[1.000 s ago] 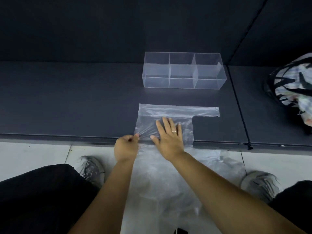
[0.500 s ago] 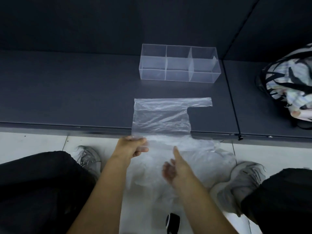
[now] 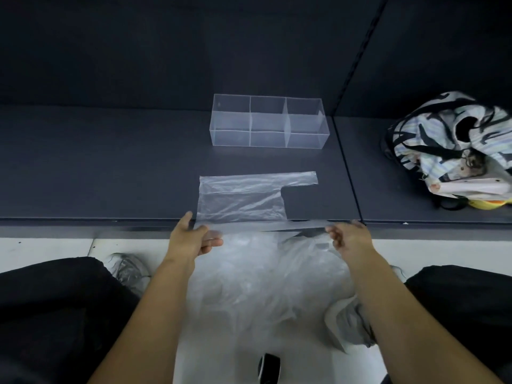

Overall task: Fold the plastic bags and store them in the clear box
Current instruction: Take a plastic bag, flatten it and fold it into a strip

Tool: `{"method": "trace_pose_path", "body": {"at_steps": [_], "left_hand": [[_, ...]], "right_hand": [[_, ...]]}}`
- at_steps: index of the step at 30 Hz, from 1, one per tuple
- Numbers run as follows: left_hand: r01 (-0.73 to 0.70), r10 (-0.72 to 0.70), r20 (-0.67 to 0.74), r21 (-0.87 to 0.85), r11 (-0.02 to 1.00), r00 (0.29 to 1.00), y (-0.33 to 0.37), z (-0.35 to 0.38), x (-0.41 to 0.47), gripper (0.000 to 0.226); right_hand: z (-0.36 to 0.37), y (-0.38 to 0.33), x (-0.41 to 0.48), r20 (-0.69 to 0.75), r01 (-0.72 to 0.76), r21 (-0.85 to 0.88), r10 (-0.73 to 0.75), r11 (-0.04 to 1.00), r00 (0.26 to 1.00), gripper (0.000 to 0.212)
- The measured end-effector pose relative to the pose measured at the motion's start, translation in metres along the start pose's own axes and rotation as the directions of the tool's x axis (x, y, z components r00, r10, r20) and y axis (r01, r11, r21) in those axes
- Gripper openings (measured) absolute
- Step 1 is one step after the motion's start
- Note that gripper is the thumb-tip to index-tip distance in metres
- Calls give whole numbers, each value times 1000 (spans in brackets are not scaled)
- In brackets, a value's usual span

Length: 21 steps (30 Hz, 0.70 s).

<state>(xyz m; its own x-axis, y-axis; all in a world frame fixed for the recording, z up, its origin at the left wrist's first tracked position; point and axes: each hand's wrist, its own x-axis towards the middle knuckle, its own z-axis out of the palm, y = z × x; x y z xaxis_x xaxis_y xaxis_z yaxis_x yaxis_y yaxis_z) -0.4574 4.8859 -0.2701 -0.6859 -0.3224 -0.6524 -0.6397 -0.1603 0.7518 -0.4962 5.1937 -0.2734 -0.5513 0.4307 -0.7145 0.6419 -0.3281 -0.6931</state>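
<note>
Your left hand (image 3: 194, 239) pinches the near left corner of the plastic bag (image 3: 241, 198), thumb on top and fingers curled beneath. The bag lies flat on the dark surface (image 3: 110, 167), just beyond both your hands, with its near strip stretched taut along the surface's front edge. Past the bag and apart from it stands the clear box (image 3: 268, 123), three compartments in a row. Below, a loose pile of plastic (image 3: 263, 278) lies on the floor between your legs. Your right hand (image 3: 350, 239) grips the strip's right end, fingers curled round it. At far right a patterned cloth bag (image 3: 448, 145) sits on the surface.
</note>
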Motion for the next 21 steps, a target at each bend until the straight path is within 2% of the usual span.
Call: {"method": "trace_pose_path", "body": {"at_steps": [1,2,4,6,9,11,13,14,15,18,21], "left_hand": [[-4,4,6,1,1000,1000,1,-1,0,43],[0,0,19,18,1000,1000,3,-3,-1,31],[25,-29,67,55,998,997,6,-6,0,19],[29,-34,170,29,999,985,11,-12,5,13],[-19,-14,424,74,997,906,25,-28,15,38],[-65,-17,513,141,988,858,33,-34,24,43],[-102,-1,449,206,973,894,38,-35,35,37],[-102,15,358,226,969,934,41,-33,41,29],[-87,26,254,233,969,967,44,-31,46,22],[-113,118,8,340,934,993,51,-21,63,19],[-206,253,-29,496,843,967,57,-17,81,20]], "right_hand": [[-3,-7,3,24,45,-27,-44,999,999,44],[-5,-13,5,55,86,-80,-82,993,995,47],[-7,-28,7,146,141,-225,-110,964,983,31],[-10,-44,12,280,162,-300,-75,940,957,18],[-13,-67,21,477,272,-436,-36,858,878,23],[-9,-78,28,483,361,-559,-60,746,873,26],[0,-86,36,457,449,-648,-158,615,875,11],[6,-90,39,455,488,-670,-210,559,865,3],[12,-93,43,458,519,-675,-254,524,852,4],[28,-98,54,471,535,-641,-269,550,840,3],[43,-93,58,497,507,-599,-208,620,842,12]]}}
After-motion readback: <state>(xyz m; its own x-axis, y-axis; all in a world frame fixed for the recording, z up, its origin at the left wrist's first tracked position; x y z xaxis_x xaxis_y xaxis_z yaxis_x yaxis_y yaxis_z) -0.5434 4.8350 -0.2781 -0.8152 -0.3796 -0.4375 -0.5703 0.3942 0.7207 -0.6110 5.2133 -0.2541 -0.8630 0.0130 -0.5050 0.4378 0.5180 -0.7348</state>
